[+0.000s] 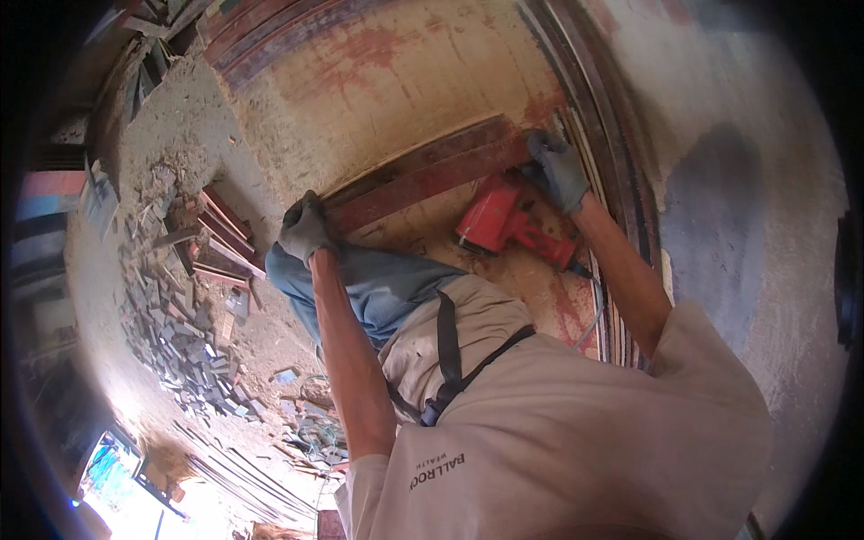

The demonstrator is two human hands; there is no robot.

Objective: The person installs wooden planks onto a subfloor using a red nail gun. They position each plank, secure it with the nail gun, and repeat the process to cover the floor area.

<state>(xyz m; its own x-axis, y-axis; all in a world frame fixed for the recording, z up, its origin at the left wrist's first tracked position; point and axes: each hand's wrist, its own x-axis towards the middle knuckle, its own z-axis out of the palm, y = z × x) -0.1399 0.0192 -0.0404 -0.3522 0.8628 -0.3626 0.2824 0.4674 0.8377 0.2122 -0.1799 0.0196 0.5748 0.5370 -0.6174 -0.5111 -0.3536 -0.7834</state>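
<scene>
Both my hands wear grey work gloves. My left hand point(304, 227) grips the near left end of a long reddish wooden strip point(423, 180) that lies across a large worn plywood panel point(405, 81). My right hand point(558, 167) presses on the strip's other end, fingers closed over it. A red nail gun point(504, 225) rests on the panel just below the strip, between my arms, with a hose running from its handle. Neither hand touches the gun.
A second reddish strip point(432, 148) lies beside the first. Stacked thin boards point(616, 135) edge the panel on the right. Short red-edged offcuts point(220, 238) and a heap of small grey wood scraps point(180, 342) cover the dusty floor at left. Thin strips point(243, 472) lie lower left.
</scene>
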